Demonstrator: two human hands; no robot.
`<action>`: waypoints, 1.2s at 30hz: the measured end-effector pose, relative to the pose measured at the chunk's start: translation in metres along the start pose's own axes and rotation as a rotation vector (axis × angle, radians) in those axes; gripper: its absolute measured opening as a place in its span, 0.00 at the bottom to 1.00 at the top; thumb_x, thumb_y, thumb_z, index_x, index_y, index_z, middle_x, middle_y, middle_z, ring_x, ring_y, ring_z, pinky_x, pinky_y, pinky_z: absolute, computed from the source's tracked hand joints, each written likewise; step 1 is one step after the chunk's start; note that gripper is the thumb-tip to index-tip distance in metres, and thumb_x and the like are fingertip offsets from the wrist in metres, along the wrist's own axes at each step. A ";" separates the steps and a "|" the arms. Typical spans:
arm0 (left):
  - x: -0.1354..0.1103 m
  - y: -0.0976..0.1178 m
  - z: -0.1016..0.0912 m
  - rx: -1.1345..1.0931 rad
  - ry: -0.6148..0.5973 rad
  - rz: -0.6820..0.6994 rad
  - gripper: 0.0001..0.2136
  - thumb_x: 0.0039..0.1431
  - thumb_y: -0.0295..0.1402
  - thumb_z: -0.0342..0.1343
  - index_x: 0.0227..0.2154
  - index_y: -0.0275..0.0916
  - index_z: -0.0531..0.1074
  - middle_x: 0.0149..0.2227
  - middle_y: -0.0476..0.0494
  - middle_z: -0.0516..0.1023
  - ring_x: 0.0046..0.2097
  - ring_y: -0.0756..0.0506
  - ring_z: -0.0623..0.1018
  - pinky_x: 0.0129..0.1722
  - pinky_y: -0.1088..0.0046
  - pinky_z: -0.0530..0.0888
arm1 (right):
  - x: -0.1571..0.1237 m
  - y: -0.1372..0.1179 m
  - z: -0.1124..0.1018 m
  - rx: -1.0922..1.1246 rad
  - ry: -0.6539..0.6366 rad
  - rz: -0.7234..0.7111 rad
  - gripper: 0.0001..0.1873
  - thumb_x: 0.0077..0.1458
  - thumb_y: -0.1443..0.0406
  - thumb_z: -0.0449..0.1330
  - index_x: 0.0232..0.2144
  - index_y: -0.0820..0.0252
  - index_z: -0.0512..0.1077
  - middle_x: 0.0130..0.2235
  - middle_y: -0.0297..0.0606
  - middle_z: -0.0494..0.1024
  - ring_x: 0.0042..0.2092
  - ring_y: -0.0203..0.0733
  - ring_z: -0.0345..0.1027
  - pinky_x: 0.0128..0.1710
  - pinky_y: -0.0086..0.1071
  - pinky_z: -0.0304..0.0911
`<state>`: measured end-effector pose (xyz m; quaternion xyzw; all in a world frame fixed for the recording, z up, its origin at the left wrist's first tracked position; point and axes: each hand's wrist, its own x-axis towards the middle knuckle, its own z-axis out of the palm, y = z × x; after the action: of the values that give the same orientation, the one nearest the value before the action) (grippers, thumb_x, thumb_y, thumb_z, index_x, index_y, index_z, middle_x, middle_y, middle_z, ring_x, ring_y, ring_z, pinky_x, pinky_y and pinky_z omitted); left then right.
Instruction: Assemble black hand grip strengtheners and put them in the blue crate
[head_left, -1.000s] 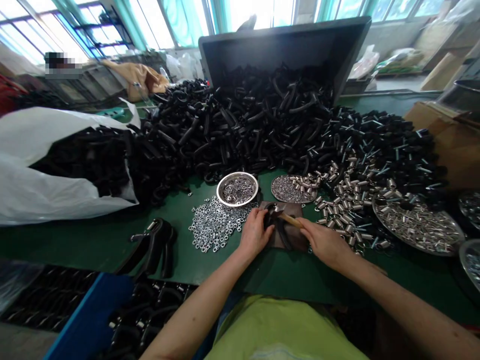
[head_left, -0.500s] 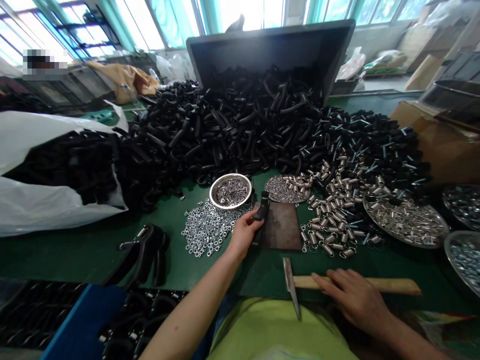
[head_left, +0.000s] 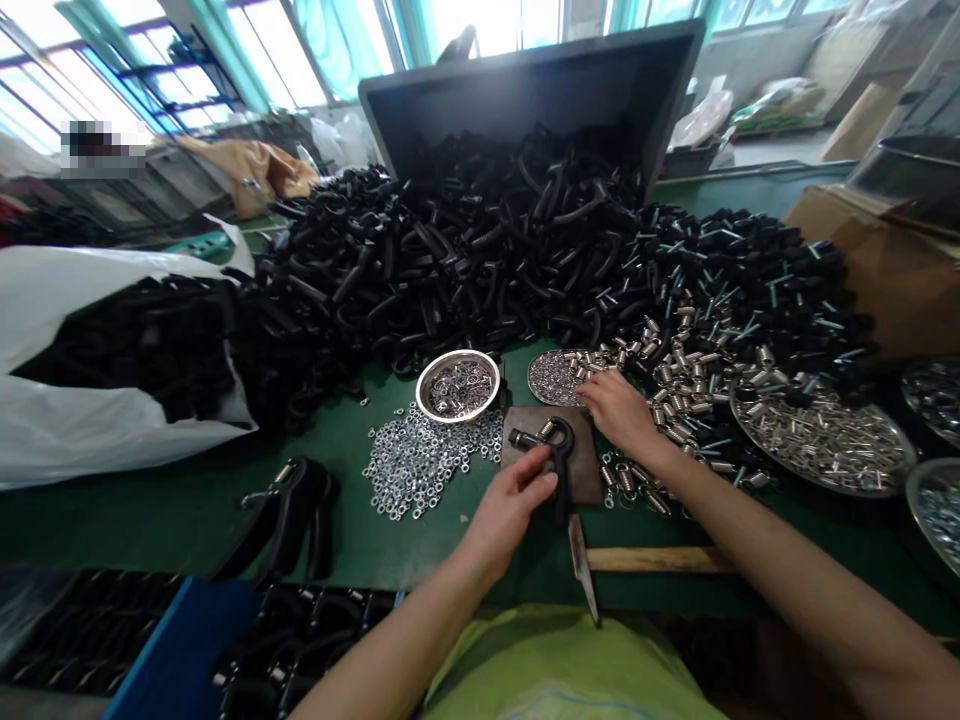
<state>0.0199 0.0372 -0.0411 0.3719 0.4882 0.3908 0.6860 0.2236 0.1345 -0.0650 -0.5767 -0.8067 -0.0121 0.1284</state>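
Observation:
My left hand (head_left: 516, 505) is closed on a black hand grip strengthener (head_left: 561, 455), holding it over the dark metal plate (head_left: 585, 465). A coil spring (head_left: 547, 430) sits at the upper part of the grip strengthener. My right hand (head_left: 615, 405) reaches to the right side of the oval tray (head_left: 531, 375) of tiny metal parts. Its fingertips are pinched together among the parts; what they grip is too small to make out. Below the plate lies a hammer (head_left: 652, 560) with a wooden handle, partly under my right forearm.
A steel bowl (head_left: 421, 400) of small metal parts stands beside loose nuts (head_left: 416, 470). Springs (head_left: 682, 400) and a tray of pins (head_left: 832, 450) lie right. Black handles (head_left: 450, 270) pile up before a grey bin (head_left: 375, 110). Assembled grips (head_left: 289, 510) sit left.
My right hand has left the hammer and moved up to the tray of tiny parts. The grip strengthener in my left hand has turned and now lies lower over the plate, spring showing.

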 end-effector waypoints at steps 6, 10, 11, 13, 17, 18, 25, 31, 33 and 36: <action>0.060 0.027 -0.025 0.647 0.131 0.408 0.13 0.53 0.32 0.56 0.43 0.38 0.74 0.46 0.40 0.74 0.46 0.44 0.73 0.46 0.67 0.69 | 0.062 -0.001 0.020 -0.044 -0.118 0.024 0.07 0.53 0.66 0.57 0.34 0.61 0.74 0.40 0.47 0.72 0.46 0.48 0.60 0.42 0.35 0.57; 0.110 0.036 -0.022 1.158 0.181 0.549 0.11 0.55 0.33 0.54 0.39 0.39 0.76 0.38 0.42 0.74 0.44 0.43 0.72 0.47 0.65 0.67 | 0.067 0.002 0.025 -0.010 -0.140 0.068 0.07 0.55 0.67 0.54 0.32 0.61 0.72 0.40 0.45 0.74 0.46 0.46 0.62 0.43 0.33 0.56; 0.121 0.037 -0.019 1.265 0.182 0.561 0.10 0.56 0.34 0.53 0.38 0.40 0.76 0.37 0.42 0.74 0.44 0.43 0.71 0.47 0.65 0.67 | 0.066 0.003 0.026 0.007 -0.139 0.088 0.06 0.55 0.66 0.54 0.33 0.61 0.72 0.40 0.45 0.75 0.46 0.45 0.62 0.43 0.33 0.56; 0.140 0.037 -0.010 1.423 0.171 0.561 0.10 0.55 0.34 0.53 0.36 0.39 0.77 0.37 0.41 0.74 0.44 0.41 0.70 0.47 0.65 0.66 | 0.065 0.007 0.025 0.047 -0.129 0.137 0.07 0.56 0.65 0.55 0.34 0.60 0.71 0.39 0.44 0.75 0.44 0.45 0.65 0.42 0.33 0.57; 0.166 0.033 0.004 1.505 0.142 0.522 0.07 0.50 0.32 0.58 0.31 0.34 0.77 0.37 0.36 0.74 0.45 0.38 0.70 0.45 0.64 0.67 | 0.060 0.016 0.022 0.162 -0.085 0.249 0.09 0.58 0.63 0.52 0.36 0.61 0.70 0.37 0.45 0.76 0.40 0.46 0.68 0.38 0.34 0.58; 0.171 0.032 0.006 1.506 0.138 0.514 0.07 0.50 0.31 0.58 0.30 0.34 0.76 0.37 0.35 0.74 0.46 0.38 0.70 0.45 0.64 0.67 | 0.059 0.018 0.021 0.202 -0.075 0.269 0.09 0.58 0.63 0.52 0.36 0.61 0.70 0.36 0.45 0.77 0.40 0.45 0.69 0.38 0.34 0.59; 0.184 0.024 0.002 1.418 0.130 0.458 0.06 0.54 0.32 0.55 0.33 0.37 0.75 0.36 0.39 0.77 0.42 0.42 0.74 0.42 0.69 0.68 | 0.031 0.018 0.013 0.568 -0.104 0.226 0.07 0.53 0.66 0.54 0.33 0.61 0.70 0.32 0.35 0.77 0.34 0.36 0.70 0.35 0.28 0.62; 0.187 0.023 -0.002 1.264 0.147 0.439 0.06 0.54 0.31 0.54 0.34 0.39 0.73 0.33 0.42 0.77 0.38 0.44 0.75 0.39 0.70 0.68 | 0.008 -0.002 0.014 0.693 -0.148 0.121 0.05 0.50 0.66 0.56 0.30 0.60 0.72 0.31 0.33 0.76 0.34 0.37 0.69 0.35 0.30 0.62; 0.189 0.023 -0.004 1.203 0.126 0.448 0.05 0.52 0.31 0.56 0.33 0.40 0.73 0.32 0.45 0.77 0.36 0.46 0.75 0.38 0.72 0.68 | 0.007 -0.007 0.016 0.686 -0.145 0.095 0.05 0.50 0.67 0.57 0.29 0.60 0.73 0.32 0.34 0.76 0.35 0.38 0.69 0.37 0.30 0.62; 0.190 0.023 -0.007 1.105 0.096 0.461 0.04 0.50 0.31 0.58 0.30 0.40 0.73 0.30 0.49 0.76 0.33 0.48 0.74 0.36 0.75 0.68 | 0.010 -0.012 0.017 0.650 -0.146 0.053 0.04 0.49 0.68 0.58 0.28 0.59 0.74 0.33 0.34 0.75 0.36 0.38 0.68 0.38 0.31 0.60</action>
<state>0.0509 0.2190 -0.0943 0.7517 0.5563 0.2341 0.2658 0.2061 0.1432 -0.0779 -0.5259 -0.7601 0.2904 0.2478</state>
